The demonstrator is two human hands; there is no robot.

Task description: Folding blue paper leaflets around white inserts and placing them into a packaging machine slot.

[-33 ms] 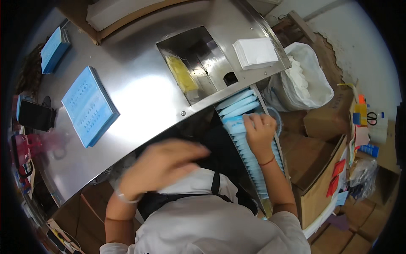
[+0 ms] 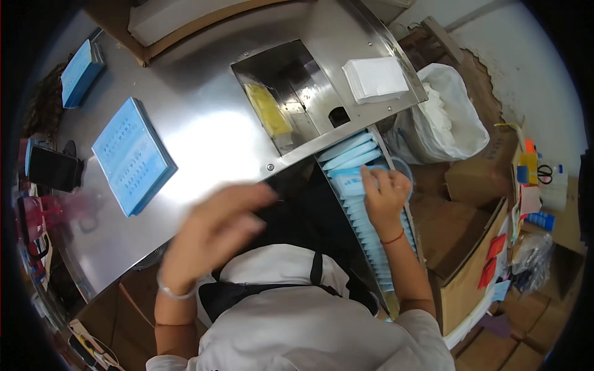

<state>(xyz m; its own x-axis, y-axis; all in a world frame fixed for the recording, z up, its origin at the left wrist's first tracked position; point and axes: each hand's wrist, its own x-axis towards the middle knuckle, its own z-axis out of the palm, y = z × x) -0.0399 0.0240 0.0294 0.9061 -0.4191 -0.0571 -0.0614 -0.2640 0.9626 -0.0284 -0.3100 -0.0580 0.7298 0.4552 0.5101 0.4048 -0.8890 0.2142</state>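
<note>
My right hand (image 2: pixel 387 196) is over a narrow metal trough (image 2: pixel 385 147) filled with a row of thin light-blue packets (image 2: pixel 366 238). Its bent fingers close on the edge of a blue packet (image 2: pixel 348 182) with darker blue print; the thumb is mostly hidden. Behind that packet, several pale-blue ones (image 2: pixel 351 153) lean at the trough's far end. Over the front edge of the steel table, my left hand (image 2: pixel 216 229) is smeared by motion. Its thumb and fingers are apart, with nothing visible between them.
On the steel table (image 2: pixel 192 80) lie two stacks of blue printed packets (image 2: pixel 133 157) (image 2: pixel 81 74) and white folded sheets (image 2: pixel 376 79). A recess (image 2: pixel 309 77) holds a yellow packet (image 2: pixel 268 110). A white-lined bin (image 2: pixel 461 133) and cardboard boxes (image 2: pixel 461 232) stand right; a dark phone-like screen (image 2: pixel 54 168) stands left.
My left hand has moved left and slightly up, away from the trough. My right hand has shifted slightly right, showing more of the printed packet.
</note>
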